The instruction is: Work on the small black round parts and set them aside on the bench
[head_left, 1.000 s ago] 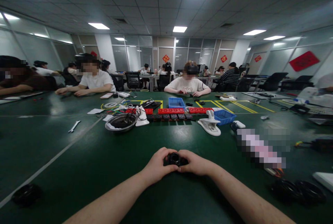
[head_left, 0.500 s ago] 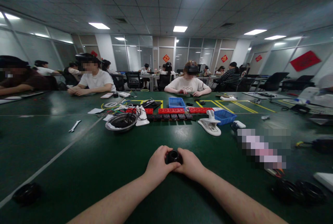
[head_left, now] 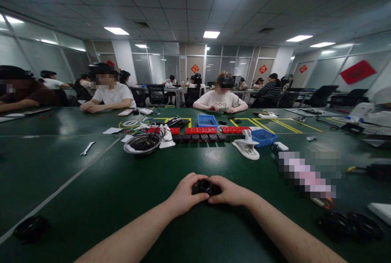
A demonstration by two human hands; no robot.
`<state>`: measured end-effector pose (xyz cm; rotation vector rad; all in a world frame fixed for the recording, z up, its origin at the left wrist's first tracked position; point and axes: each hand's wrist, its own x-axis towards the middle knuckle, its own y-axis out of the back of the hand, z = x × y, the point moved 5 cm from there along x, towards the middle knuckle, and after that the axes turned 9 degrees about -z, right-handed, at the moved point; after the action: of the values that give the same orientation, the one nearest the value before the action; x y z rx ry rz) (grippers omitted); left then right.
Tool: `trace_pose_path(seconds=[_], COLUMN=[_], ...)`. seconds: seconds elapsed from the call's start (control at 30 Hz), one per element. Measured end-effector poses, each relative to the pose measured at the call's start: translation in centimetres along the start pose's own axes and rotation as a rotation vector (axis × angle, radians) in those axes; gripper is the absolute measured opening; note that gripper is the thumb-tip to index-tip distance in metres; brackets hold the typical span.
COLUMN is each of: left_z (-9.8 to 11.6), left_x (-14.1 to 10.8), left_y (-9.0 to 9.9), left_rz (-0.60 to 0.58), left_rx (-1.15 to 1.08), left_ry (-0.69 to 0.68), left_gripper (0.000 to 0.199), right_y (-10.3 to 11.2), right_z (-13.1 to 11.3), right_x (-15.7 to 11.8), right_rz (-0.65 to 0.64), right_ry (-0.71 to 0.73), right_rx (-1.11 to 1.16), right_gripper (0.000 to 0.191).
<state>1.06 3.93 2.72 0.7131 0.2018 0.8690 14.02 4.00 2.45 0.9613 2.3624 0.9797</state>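
Note:
A small black round part with a hollow ring-shaped opening (head_left: pixel 205 186) sits between my two hands, just above or on the green table (head_left: pixel 146 230); I cannot tell which. My left hand (head_left: pixel 185 193) wraps around its left side, thumb along the near edge. On the other side, my right hand (head_left: pixel 229 191) grips it with fingers behind and thumb in front. The lower and outer sides of the part are covered by my fingers, and its exact kind does not show.
Black ring-shaped parts (head_left: pixel 365 225) lie at right, and another black part (head_left: pixel 31 228) at left. Farther off are a wrench (head_left: pixel 88 149), a metal bowl (head_left: pixel 142 153), red power strips (head_left: pixel 200 130), a white clip base (head_left: pixel 247 149) and a blue bin (head_left: pixel 263 137). People sit across the table.
My right thumb has come apart from my left thumb and shifted slightly right and down. My right hand has turned a little around the black part, which stays in nearly the same place.

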Motion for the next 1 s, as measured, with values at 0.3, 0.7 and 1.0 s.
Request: trace_pose_path(seconds=[0.3,0.7,1.0], left_z=[0.07,-0.11,-0.23], left_x=[-0.1,0.1,0.05], left_y=[-0.02,-0.18,-0.21], left_rz=[-0.003,-0.013,0.084], left_rx=[-0.019,-0.022,-0.048], left_ry=[-0.003,0.009,0.053], left_gripper=[0.04,0.04,0.038], right_y=[0.03,-0.09,-0.31], right_z=[-0.1,0.4,0.54], right_x=[0.07,0.28,0.32], right_rz=[-0.017,-0.025,0.058], right_ry=[0.036,0.069,-0.06], right_rx=[0.1,0.074,-0.084], right_gripper=[0.028,0.023,0.032])
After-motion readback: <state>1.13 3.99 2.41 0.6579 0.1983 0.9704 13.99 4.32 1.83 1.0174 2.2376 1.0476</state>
